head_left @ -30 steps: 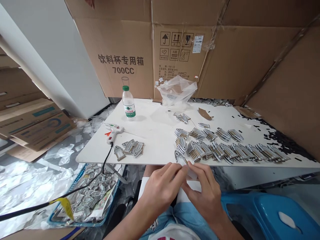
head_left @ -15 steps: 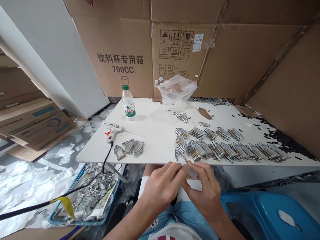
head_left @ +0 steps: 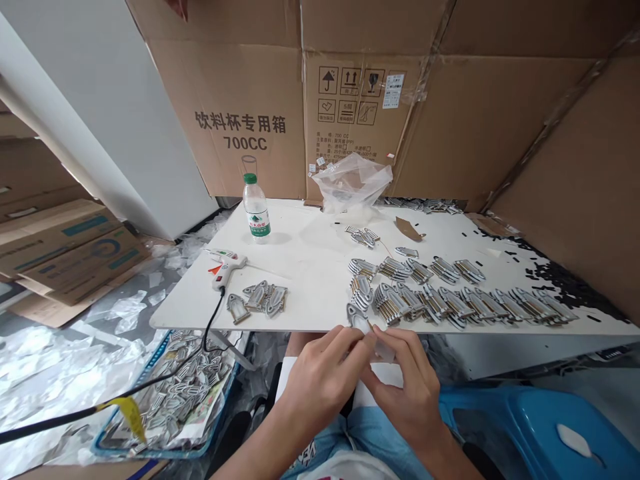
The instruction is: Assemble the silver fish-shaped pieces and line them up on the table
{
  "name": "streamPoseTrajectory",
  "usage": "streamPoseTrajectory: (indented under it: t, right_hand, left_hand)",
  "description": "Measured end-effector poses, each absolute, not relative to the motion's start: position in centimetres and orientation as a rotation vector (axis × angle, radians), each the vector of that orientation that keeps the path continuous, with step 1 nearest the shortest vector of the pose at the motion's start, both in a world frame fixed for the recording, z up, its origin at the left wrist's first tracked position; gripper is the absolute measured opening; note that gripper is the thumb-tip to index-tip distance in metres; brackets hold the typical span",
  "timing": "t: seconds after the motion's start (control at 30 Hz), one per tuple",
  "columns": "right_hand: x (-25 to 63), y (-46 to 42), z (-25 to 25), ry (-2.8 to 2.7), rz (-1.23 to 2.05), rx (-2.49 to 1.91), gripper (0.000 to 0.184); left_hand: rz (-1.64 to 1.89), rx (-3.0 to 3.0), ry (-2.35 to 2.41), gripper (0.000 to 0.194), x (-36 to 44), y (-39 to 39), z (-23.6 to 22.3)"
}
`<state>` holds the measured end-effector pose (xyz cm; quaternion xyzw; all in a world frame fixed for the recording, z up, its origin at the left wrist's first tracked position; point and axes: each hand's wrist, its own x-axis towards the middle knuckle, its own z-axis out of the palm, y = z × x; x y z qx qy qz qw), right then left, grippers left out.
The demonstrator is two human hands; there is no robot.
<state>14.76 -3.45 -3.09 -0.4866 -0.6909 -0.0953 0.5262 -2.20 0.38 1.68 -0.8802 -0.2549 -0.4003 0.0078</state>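
My left hand (head_left: pixel 325 377) and my right hand (head_left: pixel 407 387) meet just below the front edge of the white table (head_left: pixel 310 253). Both pinch one small silver comb-like clip (head_left: pixel 361 319) with a bit of clear film under it. Directly beyond my fingers lie rows of the same silver clips (head_left: pixel 450 300), stacked along the table's front right. A smaller pile of clips (head_left: pixel 260 298) lies to the left, beside a white glue gun (head_left: pixel 226 265).
A water bottle (head_left: pixel 257 210) and a clear plastic bag (head_left: pixel 353 181) stand at the back of the table, before big cardboard boxes (head_left: pixel 240 100). A blue tray of clips (head_left: pixel 175 400) sits on the floor at left, with the glue gun's black cable over it. A blue stool (head_left: pixel 540 427) is at right.
Both hands have stayed together on the clip, shifting only slightly; the view has dipped a little.
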Motion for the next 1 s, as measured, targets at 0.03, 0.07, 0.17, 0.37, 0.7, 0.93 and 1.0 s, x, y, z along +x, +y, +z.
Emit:
streamPoseTrajectory:
  t: [0.03,0.07,0.17,0.37,0.7,0.93,1.0]
  right_hand:
    - [14.7,-3.5,-3.1,-1.645,-0.224,-1.158,0.037]
    - [14.7,-3.6,-3.0,-1.637,-0.214,-1.155,0.037]
    - [14.6,-3.8,-2.9,-1.607,-0.146,-1.172,0.037]
    - [14.3,-4.3,-2.7,-1.531,0.085,-1.194,0.034]
    - [14.6,-4.7,-1.6,-1.517,0.236,-1.232,0.035]
    - [14.4,-4.7,-1.7,-1.655,0.093,-1.095,0.032]
    - [14.3,-4.6,-1.8,-1.651,0.076,-1.085,0.029]
  left_hand:
    - [-1.268,-2.759,-0.806,0.018,-2.2,0.4,1.7]
    - [-1.292,-2.764,-0.814,0.018,-2.1,0.4,1.7]
    - [-1.374,-2.781,-0.831,0.016,-1.9,0.4,1.7]
    - [-1.626,-2.788,-0.896,0.011,-1.8,0.5,2.1]
    - [-2.250,-2.524,-2.011,0.023,-2.9,2.3,3.5]
    - [-2.194,-3.012,-2.481,0.051,-2.9,2.9,3.1]
    - [-2.148,-3.128,-2.371,0.050,-2.8,2.8,3.0]
